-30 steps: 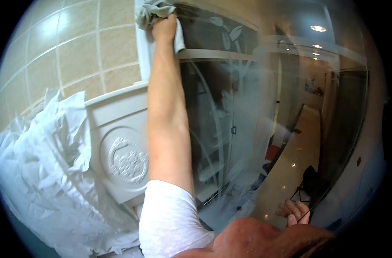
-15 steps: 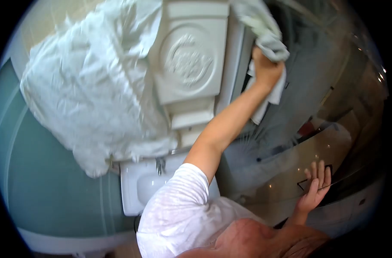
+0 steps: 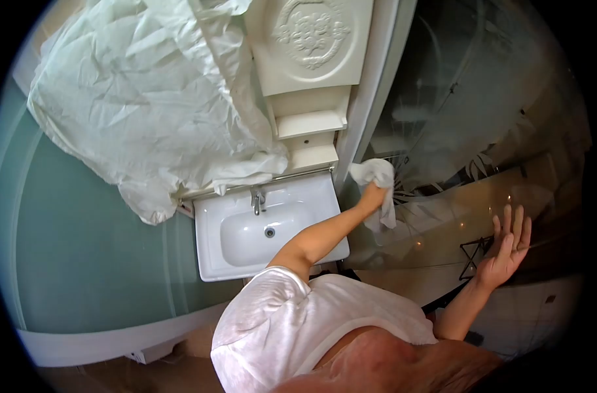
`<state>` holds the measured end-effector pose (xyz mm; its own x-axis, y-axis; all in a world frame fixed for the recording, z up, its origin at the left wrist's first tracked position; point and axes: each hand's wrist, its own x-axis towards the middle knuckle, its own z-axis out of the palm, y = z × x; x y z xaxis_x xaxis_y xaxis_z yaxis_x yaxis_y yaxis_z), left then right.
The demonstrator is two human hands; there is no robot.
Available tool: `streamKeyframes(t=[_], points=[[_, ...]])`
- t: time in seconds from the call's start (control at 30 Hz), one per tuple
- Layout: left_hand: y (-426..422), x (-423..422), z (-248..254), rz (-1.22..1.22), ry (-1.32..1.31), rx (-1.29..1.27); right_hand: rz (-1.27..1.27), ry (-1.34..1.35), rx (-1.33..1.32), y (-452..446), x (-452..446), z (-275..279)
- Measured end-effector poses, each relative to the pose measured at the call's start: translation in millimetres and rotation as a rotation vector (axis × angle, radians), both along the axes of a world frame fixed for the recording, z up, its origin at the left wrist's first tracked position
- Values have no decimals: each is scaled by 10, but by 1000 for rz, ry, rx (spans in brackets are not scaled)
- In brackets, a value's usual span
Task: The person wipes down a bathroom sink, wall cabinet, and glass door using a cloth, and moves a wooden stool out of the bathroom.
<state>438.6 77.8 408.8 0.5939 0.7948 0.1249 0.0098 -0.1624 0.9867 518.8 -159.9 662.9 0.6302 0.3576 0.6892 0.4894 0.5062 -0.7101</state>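
Observation:
My left hand point(image 3: 374, 194) is closed around a bunched white cloth point(image 3: 379, 171). The cloth lies against a dark glass panel point(image 3: 436, 124) patterned with pale leaf shapes, and part of it hangs below the fingers. My right hand point(image 3: 506, 252) is raised at the right with its fingers stretched out, holding nothing. It appears close to the glass, but I cannot tell whether it touches. Between the left forearm and the wall sits a white washbasin point(image 3: 210, 265) with a chrome tap point(image 3: 256, 200).
A crumpled white sheet point(image 3: 148, 98) hangs at the upper left. Beside it stands a white cabinet point(image 3: 266, 72) with an embossed door and small shelves point(image 3: 311, 123). A pale vertical frame point(image 3: 377, 72) borders the glass. Green-tinted glass point(image 3: 95, 249) curves along the left side.
My left hand has come down along the glass with the cloth, from the upper part to beside the basin. The view has shifted, so more of the basin shows. My right hand stays open.

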Motion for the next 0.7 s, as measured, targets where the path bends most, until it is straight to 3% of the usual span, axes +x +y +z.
streamKeyframes(t=[0.1, 0.17, 0.23, 0.33, 0.37, 0.43, 0.47, 0.5, 0.57, 0.63, 0.7], points=[[-36, -121, 506, -68, -387, -603, -25, 27, -18, -31, -105, 16], [-164, -260, 975, -187, -368, -627, -552, -448, -137, -42, -190, -46], [-331, -306, 1329, -286, -350, -656, -538, -563, -58, -132, -343, -186], [-577, -323, 1537, -732, -548, -851, -241, -691, -188, -94, -694, -388], [-670, -336, 1599, -742, -533, -859, -146, -686, -266, -10, -708, -431], [-857, -367, 1685, -937, -522, -855, -257, -726, -375, 143, -656, -541], [-826, -382, 1631, -1002, -443, -247, -354, -775, -476, 203, -625, -590], [-796, -397, 1578, -905, -408, 335, -362, -772, -481, 214, -559, -648], [-832, -477, 1744, -982, -244, -666, -232, -695, -469, 214, -439, -649], [-850, -575, 1797, -937, -204, -534, -218, -633, -398, 238, -469, -554], [-839, -660, 1783, -871, -308, -248, -204, -827, -347, 279, -464, -384]])
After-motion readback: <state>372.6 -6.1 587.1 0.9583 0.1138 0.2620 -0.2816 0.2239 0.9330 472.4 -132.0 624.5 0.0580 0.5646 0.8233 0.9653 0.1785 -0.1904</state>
